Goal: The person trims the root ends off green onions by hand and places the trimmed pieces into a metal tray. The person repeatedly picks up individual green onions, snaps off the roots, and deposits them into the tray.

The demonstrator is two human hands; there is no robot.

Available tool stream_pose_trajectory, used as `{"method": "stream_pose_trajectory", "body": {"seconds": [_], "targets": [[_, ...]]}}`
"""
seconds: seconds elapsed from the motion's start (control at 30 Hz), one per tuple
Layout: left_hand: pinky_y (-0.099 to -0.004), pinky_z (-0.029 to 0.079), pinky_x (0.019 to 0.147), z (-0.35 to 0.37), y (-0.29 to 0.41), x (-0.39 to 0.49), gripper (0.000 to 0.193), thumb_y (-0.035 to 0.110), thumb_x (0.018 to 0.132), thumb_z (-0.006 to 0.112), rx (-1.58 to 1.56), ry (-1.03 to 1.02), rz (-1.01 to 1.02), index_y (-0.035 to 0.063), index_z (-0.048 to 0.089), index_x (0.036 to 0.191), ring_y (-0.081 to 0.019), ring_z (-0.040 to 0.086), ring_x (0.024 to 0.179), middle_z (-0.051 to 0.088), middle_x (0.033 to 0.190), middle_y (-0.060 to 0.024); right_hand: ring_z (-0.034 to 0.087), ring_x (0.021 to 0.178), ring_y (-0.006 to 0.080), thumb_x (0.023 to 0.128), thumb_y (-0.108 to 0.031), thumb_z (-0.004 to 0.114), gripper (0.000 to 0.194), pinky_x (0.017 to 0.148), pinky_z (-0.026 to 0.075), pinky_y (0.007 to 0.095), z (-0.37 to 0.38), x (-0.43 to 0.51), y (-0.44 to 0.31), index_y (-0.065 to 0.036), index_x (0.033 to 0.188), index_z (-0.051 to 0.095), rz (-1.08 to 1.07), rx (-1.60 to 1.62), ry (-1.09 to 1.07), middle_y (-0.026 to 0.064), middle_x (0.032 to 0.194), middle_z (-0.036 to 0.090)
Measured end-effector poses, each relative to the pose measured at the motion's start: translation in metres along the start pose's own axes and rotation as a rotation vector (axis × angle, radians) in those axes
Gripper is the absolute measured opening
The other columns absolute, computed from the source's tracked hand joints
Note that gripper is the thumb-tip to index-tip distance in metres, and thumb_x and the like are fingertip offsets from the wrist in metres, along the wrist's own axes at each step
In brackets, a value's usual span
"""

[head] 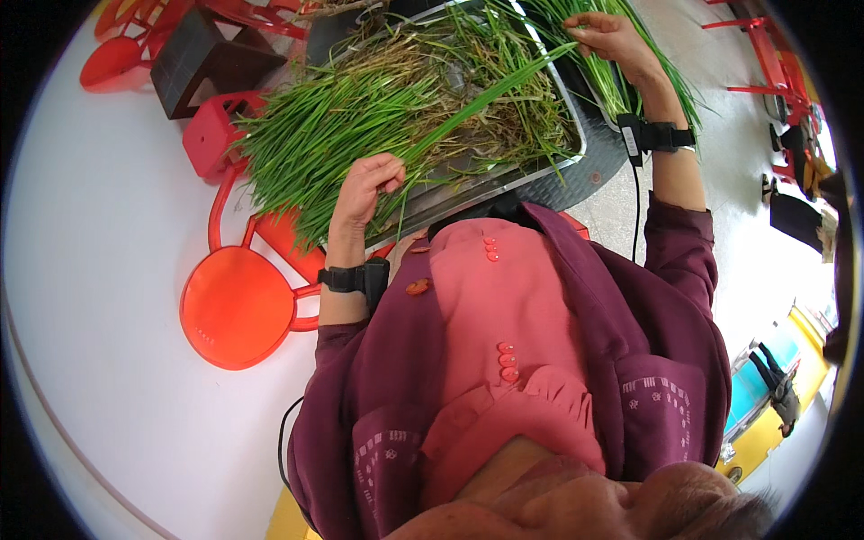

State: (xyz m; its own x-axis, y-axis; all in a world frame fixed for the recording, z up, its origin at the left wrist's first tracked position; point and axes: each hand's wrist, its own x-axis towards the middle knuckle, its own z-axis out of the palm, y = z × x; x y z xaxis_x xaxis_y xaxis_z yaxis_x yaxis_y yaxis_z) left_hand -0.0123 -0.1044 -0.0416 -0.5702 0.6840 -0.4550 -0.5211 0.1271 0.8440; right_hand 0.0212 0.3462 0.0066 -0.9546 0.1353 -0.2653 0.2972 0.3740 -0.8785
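My left hand pinches one end of a thin bunch of long green chive-like leaves. The bunch slants up to the right, where the fingertips of my right hand hold its other end. Below it lies a metal tray. A thick pile of green leaves covers the tray's left part and hangs over its edge. Dry, brownish stalks and leaf scraps lie in the middle and right of the tray. More long green leaves rest in a second tray, under and beside my right hand.
Red stools and a dark box-like stand are at the left. Under the trays is a dark textured surface. A black cable hangs from my right wrist strap. Other people and red furniture are farther off at the right.
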Motion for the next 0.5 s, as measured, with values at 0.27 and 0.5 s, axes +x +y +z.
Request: {"method": "stream_pose_trajectory", "body": {"seconds": [0.27,0.5], "targets": [[-0.0247,0.032,0.058,-0.015,-0.012,-0.007,0.021,0.014,0.088,0.055,-0.074,0.059,0.013,-0.0006,0.056,0.073,-0.0097,0.04,0.059,0.049,0.064,-0.0024,0.036,0.055,0.0011,0.091,-0.024,0.061,0.027,0.049,0.026,0.0175,-0.034,0.004,0.046,-0.005,0.11,0.064,0.062,0.277,0.104,-0.005,0.071,0.058],[-0.0304,0.032,0.059,-0.021,-0.028,-0.009,0.025,0.01,0.09,0.05,-0.311,0.082,0.072,0.0027,0.045,0.066,-0.0128,0.034,0.056,0.038,0.061,-0.0024,0.038,0.045,0.0052,0.091,-0.013,0.057,0.011,0.04,0.026,0.0201,-0.075,0.0,0.022,-0.004,0.085,0.06,0.093,0.537,0.306,0.0,0.065,0.055]]}}
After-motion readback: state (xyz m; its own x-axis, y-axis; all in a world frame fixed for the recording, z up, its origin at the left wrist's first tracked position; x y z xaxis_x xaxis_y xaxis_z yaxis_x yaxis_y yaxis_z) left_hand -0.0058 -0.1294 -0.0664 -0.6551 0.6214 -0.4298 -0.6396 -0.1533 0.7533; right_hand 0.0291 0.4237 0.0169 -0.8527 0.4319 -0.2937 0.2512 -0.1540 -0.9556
